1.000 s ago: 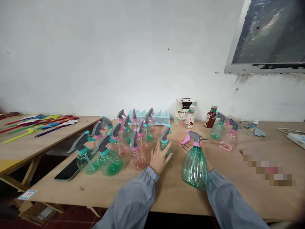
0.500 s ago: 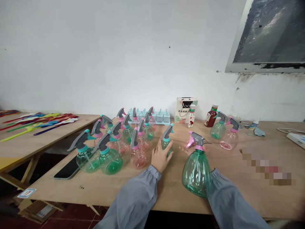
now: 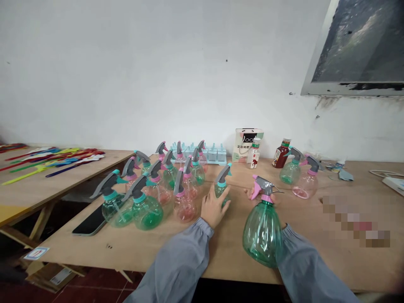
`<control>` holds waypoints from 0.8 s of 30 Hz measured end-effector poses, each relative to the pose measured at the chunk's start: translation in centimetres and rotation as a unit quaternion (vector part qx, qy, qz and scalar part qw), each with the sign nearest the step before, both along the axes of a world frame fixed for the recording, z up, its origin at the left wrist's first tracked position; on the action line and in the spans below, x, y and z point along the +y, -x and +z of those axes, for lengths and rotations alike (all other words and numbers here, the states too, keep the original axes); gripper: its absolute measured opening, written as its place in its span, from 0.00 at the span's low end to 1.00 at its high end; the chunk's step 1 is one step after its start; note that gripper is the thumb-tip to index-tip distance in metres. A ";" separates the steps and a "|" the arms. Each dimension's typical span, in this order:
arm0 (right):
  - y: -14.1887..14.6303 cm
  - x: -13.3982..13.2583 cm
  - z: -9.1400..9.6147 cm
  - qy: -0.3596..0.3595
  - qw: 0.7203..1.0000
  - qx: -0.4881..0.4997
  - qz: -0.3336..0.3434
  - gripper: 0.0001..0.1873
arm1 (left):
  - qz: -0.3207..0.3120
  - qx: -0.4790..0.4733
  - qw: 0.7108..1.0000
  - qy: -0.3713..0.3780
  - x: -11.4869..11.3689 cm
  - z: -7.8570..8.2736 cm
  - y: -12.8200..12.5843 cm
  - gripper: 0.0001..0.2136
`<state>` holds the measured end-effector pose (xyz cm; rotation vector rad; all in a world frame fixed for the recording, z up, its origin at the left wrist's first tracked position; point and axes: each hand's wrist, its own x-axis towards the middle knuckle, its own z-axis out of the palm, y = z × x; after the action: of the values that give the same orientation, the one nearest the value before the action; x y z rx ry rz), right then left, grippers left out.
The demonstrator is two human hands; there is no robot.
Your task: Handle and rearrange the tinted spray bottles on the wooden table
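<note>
My left hand (image 3: 215,205) is closed around a small green spray bottle (image 3: 221,189) with a teal collar and grey head, which stands on the table. My right hand (image 3: 251,193) grips a larger clear green spray bottle (image 3: 262,235) by its neck from behind. Its head is grey with a pink trigger (image 3: 256,190) and collar, and my fingertips show beside that trigger. The rest of this hand is hidden behind the bottle. Left of my left hand several green and pink spray bottles stand close together, among them a pink one (image 3: 184,207) and a green one (image 3: 147,212).
A phone (image 3: 90,223) lies at the left. Along the back are light blue moulds (image 3: 217,156), a paper bag (image 3: 241,147) and two drink bottles. At the right stand a green (image 3: 288,172) and a pink spray bottle (image 3: 303,183). Colourful strips lie on the left table (image 3: 116,162).
The larger spray bottle in my right hand has shifted slightly down and right. My right fingers have drawn in closer to its trigger. My left hand stays on the small bottle.
</note>
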<state>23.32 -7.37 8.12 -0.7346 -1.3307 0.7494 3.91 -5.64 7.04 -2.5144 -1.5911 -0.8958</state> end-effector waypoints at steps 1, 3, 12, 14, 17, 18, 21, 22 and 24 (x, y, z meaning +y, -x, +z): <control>0.0 0.0 0.1 0.003 1.000 0.007 0.009 0.43 | 0.001 -0.003 1.000 0.000 0.0 0.0 0.0 0.24; 0.1 -0.3 0.1 0.027 0.999 0.016 0.034 0.43 | 0.001 -0.005 1.000 0.001 0.0 -0.1 0.0 0.24; -1.2 -1.1 0.0 0.064 0.997 0.028 0.021 0.33 | 0.000 0.001 1.000 0.007 -0.1 0.2 0.0 0.24; -2.5 -1.1 0.3 0.072 0.997 0.038 0.002 0.28 | -0.005 0.000 1.000 0.002 -0.1 0.1 0.0 0.24; -5.6 -2.0 0.7 0.070 0.992 0.079 -0.069 0.22 | -0.008 0.004 1.000 0.002 0.0 0.0 0.1 0.25; -6.9 -2.5 0.9 0.062 0.987 0.098 -0.108 0.20 | -0.008 0.007 1.000 0.004 0.0 0.1 0.1 0.25; -11.9 -4.7 1.3 0.020 0.952 0.149 -0.266 0.19 | -0.007 0.014 1.000 0.007 -0.1 0.2 0.1 0.25; -13.6 -5.4 1.5 0.005 0.932 0.158 -0.327 0.20 | -0.006 0.015 1.000 0.006 -0.1 0.2 0.1 0.25; -17.1 -6.5 1.7 -0.011 0.893 0.143 -0.427 0.22 | -0.002 0.016 1.000 0.000 -0.2 0.3 0.0 0.25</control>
<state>40.42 -13.92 9.86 -1.0361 -0.6303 0.1141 3.89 -5.79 7.30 -2.5189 -1.5773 -0.8508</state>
